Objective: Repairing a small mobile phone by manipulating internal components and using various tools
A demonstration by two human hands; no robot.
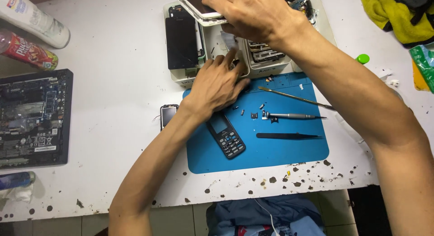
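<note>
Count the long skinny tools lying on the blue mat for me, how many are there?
3. A thin metal pry tool lies slanted at the top of the blue mat, a grey screwdriver below it, and black tweezers lowest. The hands may hide more.

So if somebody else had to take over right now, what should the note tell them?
Right hand: lifting a white phone above the white parts tray.
Left hand: fingers reaching into the tray's middle slot; whether it grips anything cannot be seen.
On the blue mat: keypad phone, screwdriver, tweezers, metal pry tool, small loose parts.
Done: tools laid out.
Left: keypad phone lies untouched.
</note>
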